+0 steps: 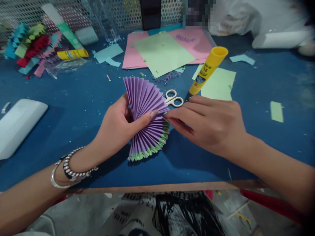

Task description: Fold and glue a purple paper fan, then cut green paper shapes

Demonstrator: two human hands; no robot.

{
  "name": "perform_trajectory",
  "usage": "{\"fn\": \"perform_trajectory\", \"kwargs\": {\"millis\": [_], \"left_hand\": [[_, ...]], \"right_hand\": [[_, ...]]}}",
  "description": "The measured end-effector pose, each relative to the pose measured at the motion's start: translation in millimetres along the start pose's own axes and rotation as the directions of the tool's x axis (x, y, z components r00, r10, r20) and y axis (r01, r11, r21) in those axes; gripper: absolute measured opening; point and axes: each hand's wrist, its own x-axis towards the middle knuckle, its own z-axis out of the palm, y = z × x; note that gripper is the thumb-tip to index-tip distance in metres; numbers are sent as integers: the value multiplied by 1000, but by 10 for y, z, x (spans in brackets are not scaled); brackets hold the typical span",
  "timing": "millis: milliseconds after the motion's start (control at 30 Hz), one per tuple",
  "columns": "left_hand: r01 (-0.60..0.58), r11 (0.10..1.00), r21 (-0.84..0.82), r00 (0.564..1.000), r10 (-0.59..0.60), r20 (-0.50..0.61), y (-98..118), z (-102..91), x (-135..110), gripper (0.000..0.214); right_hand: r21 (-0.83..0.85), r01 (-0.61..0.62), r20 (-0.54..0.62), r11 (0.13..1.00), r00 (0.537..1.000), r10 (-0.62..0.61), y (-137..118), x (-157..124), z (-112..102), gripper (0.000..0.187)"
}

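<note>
A pleated purple paper fan [145, 95] is spread in a half circle above the blue table, with a green fringed edge along its lower part. My left hand [118, 121] grips it, the thumb lying across the folds and the other fingers mostly hidden behind. At the fan's right edge, my right hand [209, 121] pinches the pleats between thumb and forefinger. White-handled scissors [174, 98] lie just behind the fan, their blades hidden by it. Beyond the right hand stands a yellow glue stick [208, 70], tilted in view.
Pink paper sheets [133, 52] lie at the back under a green sheet [162, 50]. Fringed coloured paper pieces [34, 46] and a yellow cap [72, 54] are at back left. A white device [22, 126] rests at left. Paper scraps dot the blue table [66, 88].
</note>
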Motion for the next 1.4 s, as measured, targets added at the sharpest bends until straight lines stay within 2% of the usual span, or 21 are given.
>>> {"fn": "perform_trajectory", "kwargs": {"millis": [400,667,800,900,1033,1100,1167,1233,1300,1400], "left_hand": [[66,991,-113,998,-65,7,16,-10,-7,28],[71,982,-174,997,-74,-14,17,-6,-8,29],[42,989,-145,997,-52,-64,66,-9,-10,27],[-10,997,-73,991,0,-134,96,-21,-20,25],[-54,998,-12,971,50,-235,102,-25,-33,26],[-47,998,-31,959,37,-281,102,-19,-33,26],[-21,997,-80,955,-4,-297,105,-10,-29,26],[12,991,-134,954,-52,-295,112,-3,-27,27],[59,986,-155,959,-99,-266,118,4,-29,26],[131,974,-182,964,-168,-207,122,20,-44,26]], "right_hand": [[163,-172,57,971,985,165,7,11,3,17],[209,-175,20,962,984,174,40,8,-46,15],[209,-136,-26,969,989,144,49,11,-71,12],[213,-155,-58,965,984,171,43,20,-116,11],[326,-175,-44,929,979,200,19,34,-138,23],[407,-146,-48,902,982,180,-10,35,-112,34],[404,-75,-75,912,991,115,-62,28,-76,37],[332,76,-157,940,987,-25,-140,17,-49,33],[263,180,-189,948,973,-132,-237,6,-37,24],[228,254,-205,940,956,-209,-385,-8,-28,20]]}}
